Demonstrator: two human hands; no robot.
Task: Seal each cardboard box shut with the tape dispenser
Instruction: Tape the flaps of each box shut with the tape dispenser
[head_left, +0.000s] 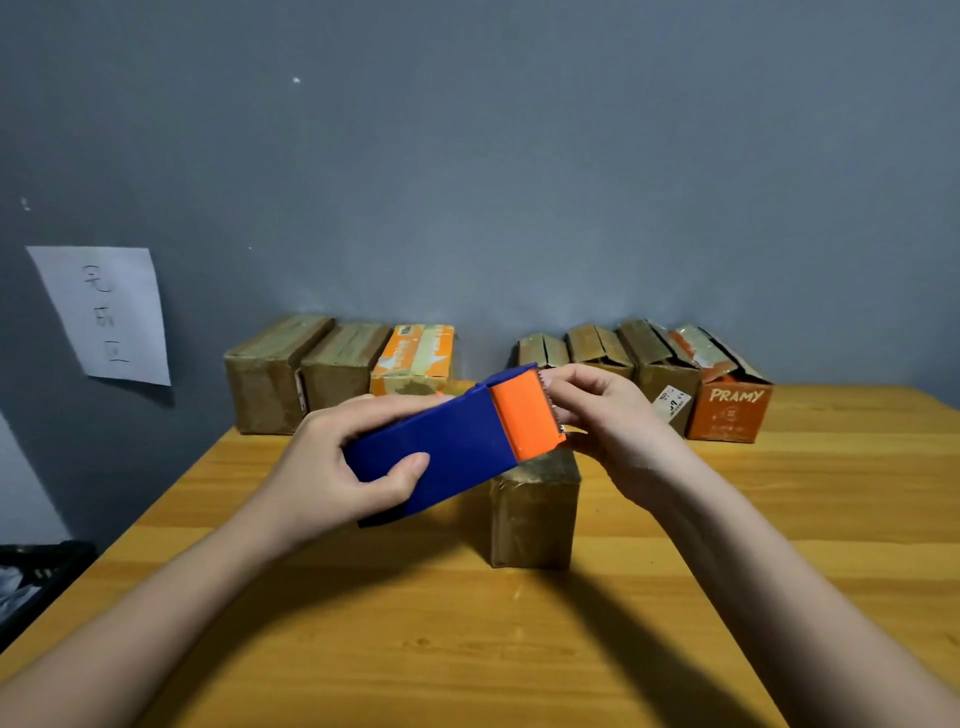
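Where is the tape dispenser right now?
Centre of the head view: the left hand grips the tape dispenser above the table's nearest cardboard box, right hand at its toothed end.

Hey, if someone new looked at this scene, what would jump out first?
The blue and orange tape dispenser, gripped by the left hand at centre, with the right hand at its toothed end. Below it stands a brown cardboard box; more boxes line the wall.

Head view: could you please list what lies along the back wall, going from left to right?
Paper sheet → two brown boxes → orange-and-white box → three open brown boxes → orange PRAMY box.
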